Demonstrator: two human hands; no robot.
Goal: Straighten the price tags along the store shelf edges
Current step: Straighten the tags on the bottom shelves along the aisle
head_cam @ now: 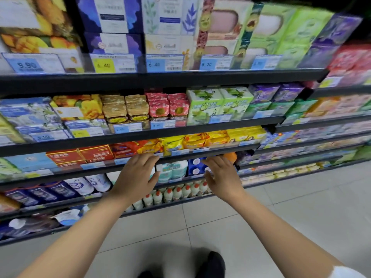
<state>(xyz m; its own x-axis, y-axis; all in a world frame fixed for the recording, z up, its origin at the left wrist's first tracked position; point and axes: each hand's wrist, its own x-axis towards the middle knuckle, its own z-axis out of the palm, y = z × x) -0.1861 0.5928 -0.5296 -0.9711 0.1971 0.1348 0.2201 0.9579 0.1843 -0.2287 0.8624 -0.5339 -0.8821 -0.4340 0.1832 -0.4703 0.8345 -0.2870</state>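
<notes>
Black store shelves carry soap boxes, with price tags in clear strips along their front edges. On the third shelf edge (220, 151) sit small blue tags (180, 152) below yellow soap packs (192, 142). My left hand (136, 175) reaches up with straight fingers, the fingertips at that shelf edge near a tag. To its right, my right hand (222, 175) is also spread, fingertips just under the same edge. Neither hand holds anything. Larger tags (114, 63) line the top shelf edge.
Red soap boxes (80, 156) stand left of my hands. Below them are tissue packs (173, 168) and a row of white bottles with red caps (176, 192). Pale floor tiles (281, 207) spread to the right; a dark shoe (212, 263) shows below.
</notes>
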